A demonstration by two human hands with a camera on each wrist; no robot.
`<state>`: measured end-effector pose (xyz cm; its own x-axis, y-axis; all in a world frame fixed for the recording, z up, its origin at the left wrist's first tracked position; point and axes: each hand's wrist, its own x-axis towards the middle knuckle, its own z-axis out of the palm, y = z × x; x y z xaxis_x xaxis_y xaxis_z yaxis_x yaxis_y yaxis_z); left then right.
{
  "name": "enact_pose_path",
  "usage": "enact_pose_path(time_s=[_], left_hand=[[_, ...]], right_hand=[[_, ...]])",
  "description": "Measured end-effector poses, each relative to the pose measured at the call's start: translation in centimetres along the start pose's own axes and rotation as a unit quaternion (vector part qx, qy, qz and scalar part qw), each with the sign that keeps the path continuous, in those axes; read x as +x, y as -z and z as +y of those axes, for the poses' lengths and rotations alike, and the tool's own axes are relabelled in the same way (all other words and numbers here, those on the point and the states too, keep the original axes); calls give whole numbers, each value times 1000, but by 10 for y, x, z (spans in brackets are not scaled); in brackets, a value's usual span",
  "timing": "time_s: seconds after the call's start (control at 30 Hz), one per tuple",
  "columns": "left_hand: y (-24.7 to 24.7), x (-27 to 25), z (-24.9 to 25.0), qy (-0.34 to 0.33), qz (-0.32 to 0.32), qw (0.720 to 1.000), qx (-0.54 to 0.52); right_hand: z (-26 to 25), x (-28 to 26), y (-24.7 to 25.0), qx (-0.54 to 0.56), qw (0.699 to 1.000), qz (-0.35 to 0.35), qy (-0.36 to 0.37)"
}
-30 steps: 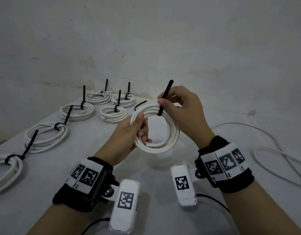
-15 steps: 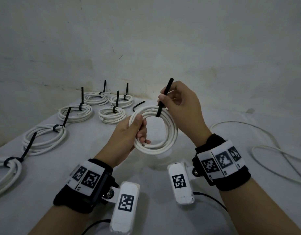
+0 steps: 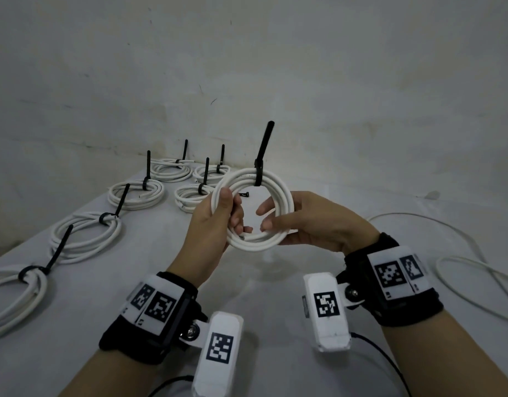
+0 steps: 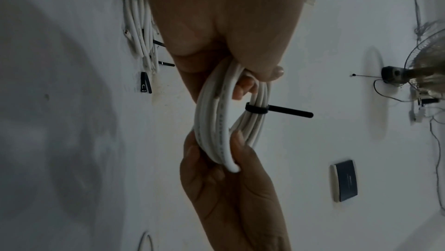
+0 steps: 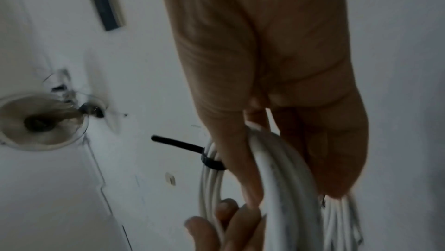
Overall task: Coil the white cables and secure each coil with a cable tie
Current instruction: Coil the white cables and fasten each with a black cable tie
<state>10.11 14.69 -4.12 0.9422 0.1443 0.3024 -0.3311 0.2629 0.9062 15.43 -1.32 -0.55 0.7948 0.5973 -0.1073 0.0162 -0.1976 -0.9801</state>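
Head view: left hand [image 3: 215,216] grips the white coil [image 3: 252,209] at centre frame, above the table [image 3: 275,282]; right hand [image 3: 310,222] cups its lower right, fingers curled under. Black tie [image 3: 260,164] stands up top. Six tied coils [image 3: 135,191] left; loose cable [image 3: 462,267] right edge.

Left wrist view: spare tie [image 4: 145,85] on table, centre left.

Right wrist view: blurred; fan [image 5: 41,122] at left edge.

No readable text, only coded wrist markers [image 3: 390,275]
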Motion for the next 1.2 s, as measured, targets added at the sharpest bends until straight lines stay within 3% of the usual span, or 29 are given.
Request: enact_pose_path(time_s=[0.43,0.73,0.93,1.0,1.07,1.2], left_hand=[[-1,-2,-4,-3,-12,999,51],[-2,-3,0,-16,-30,998,61],[2,-1,4,-18,-3,999,47],[2,0,4,-10,13,999,27],[3,1,4,2,25,1000,9],[2,2,3,26,15,1000,4]], right_hand=[[-7,-10,-1,-108,993,-37,12],[1,-11,5,-12,994,-100,36],[2,-7,-1,27,991,-115,55],[-1,-5,-5,3,994,-79,70],[-4,-2,-8,-58,990,20,127],[-11,4,-9,-129,935,202,263]])
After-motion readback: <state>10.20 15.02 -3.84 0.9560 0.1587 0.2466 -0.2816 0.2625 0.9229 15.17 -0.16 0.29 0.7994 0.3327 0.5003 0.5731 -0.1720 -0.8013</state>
